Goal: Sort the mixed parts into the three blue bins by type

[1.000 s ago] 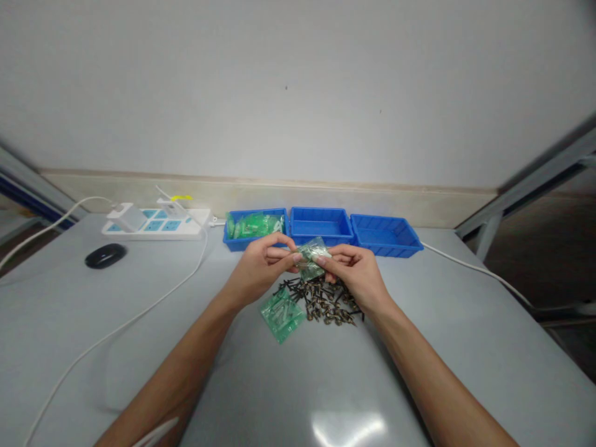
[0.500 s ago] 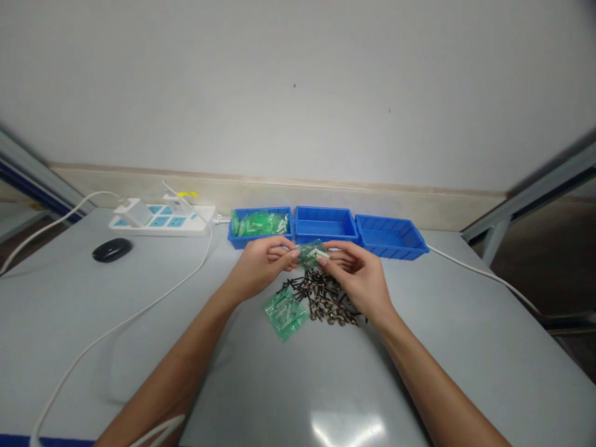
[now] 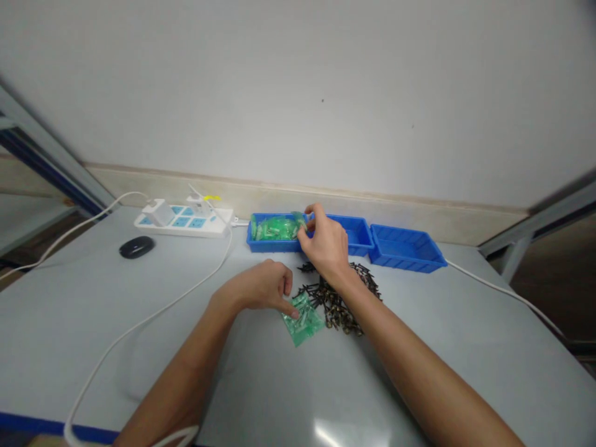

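Green packets (image 3: 279, 228) already lie in the left blue tray (image 3: 274, 246), at whose right end the right hand (image 3: 328, 242) pinches another packet (image 3: 298, 219), while in front of it the half-open, empty-looking left hand (image 3: 261, 284) has its thumb over a flat packet (image 3: 306, 330) remaining outside, beside loose screw-like pieces (image 3: 342, 315).

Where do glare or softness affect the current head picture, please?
In the head view, white glare lies on the table near the bottom edge; in the same head view, the green packets by the right hand look soft, their outlines merging.
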`<state>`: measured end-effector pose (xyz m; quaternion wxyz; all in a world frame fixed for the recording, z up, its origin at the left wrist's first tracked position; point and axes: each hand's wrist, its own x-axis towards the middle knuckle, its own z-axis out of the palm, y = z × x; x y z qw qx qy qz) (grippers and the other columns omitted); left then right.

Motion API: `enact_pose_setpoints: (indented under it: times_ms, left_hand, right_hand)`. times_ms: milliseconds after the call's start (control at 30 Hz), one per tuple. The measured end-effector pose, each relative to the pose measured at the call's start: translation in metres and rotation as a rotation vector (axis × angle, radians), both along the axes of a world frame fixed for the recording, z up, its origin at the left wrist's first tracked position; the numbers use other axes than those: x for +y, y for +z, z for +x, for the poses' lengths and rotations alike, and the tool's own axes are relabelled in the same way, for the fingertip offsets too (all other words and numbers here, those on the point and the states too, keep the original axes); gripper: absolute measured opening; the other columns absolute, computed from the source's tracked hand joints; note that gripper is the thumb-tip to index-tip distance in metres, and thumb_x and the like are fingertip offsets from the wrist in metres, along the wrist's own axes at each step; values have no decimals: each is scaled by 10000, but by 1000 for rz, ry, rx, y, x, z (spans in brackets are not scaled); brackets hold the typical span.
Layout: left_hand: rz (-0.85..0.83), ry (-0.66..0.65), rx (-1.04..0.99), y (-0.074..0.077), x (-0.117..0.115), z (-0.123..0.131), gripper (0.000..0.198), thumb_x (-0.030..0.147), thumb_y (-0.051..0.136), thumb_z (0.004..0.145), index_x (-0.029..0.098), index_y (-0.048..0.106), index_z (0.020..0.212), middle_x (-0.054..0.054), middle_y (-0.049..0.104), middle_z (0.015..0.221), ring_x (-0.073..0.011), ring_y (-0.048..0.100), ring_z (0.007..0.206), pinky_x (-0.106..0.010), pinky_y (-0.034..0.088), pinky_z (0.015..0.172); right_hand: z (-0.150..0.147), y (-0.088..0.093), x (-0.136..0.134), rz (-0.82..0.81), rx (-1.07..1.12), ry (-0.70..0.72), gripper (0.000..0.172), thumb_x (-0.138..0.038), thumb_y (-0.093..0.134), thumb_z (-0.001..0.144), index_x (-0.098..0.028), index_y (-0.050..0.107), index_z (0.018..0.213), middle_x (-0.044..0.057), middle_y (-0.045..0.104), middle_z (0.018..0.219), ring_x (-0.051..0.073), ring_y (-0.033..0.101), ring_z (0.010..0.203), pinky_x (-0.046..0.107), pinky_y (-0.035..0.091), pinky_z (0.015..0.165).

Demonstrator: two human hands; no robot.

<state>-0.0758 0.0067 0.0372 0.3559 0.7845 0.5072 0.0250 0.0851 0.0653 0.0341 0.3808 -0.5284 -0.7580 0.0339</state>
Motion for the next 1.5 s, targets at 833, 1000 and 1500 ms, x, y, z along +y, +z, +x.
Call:
enact_pose_setpoints:
  times_ms: [833,1000,1500]
  left_hand:
    - [-86,44,-385,10,6,-11,278,399,736,815,159,607,762,40,561,613,-112,498,577,-222,364,549]
    - [-103,145,-580,9,6,-5,316,423,750,813,159,577,796,44,575,634,-96,512,592,-206,366,560]
    - [-94,243,-722,8,-1,28,256,377,719,847,180,568,907,88,509,514,-75,454,465,-177,322,444]
  right_hand:
    - [29,-10,-10,136,-246,257,287,-311,558,975,-162,802,955,139,626,1395,372,443,1357,551,412,1071]
    - [47,-4,-24,-10,241,261,297,-350,537,993,-176,776,970,102,759,991,242,673,952,411,527,908]
    - [84,-18,-63,-766,979,374,243,-367,887,690,-194,759,804,14,736,689,103,621,554,234,505,555]
